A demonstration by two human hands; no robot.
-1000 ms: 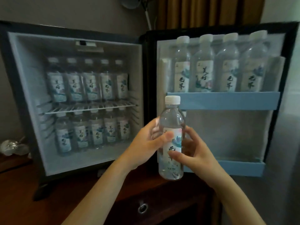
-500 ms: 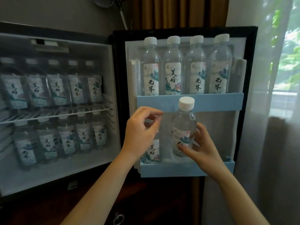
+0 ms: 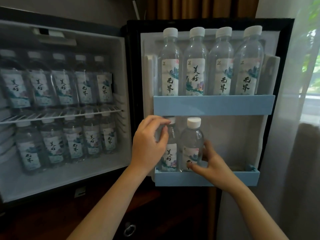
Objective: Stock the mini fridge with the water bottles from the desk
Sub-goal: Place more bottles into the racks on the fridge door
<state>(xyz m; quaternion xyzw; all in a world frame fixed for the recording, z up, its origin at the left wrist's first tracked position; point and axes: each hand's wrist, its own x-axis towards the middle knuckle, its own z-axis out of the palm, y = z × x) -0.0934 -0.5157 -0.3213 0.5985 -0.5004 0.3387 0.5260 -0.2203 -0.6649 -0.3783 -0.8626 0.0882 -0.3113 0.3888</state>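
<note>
Clear plastic water bottles fill the cabinet and upper door shelf [image 3: 214,105]; our right hand [image 3: 212,168] grips the lower shelf's second bottle [image 3: 192,144], left hand [image 3: 149,144] loosely curled on the first [image 3: 170,153], room remaining.

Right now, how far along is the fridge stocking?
Done: both inner shelves and the upper door shelf look full. In hand: the right hand seats a second bottle on the lower door shelf; the left hand steadies the first bottle. Left: that shelf's bare right side.

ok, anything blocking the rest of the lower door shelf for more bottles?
Nothing visible. The lower door shelf holds two bottles at its left end, one under each hand; right of the capped bottle it looks bare.
</note>
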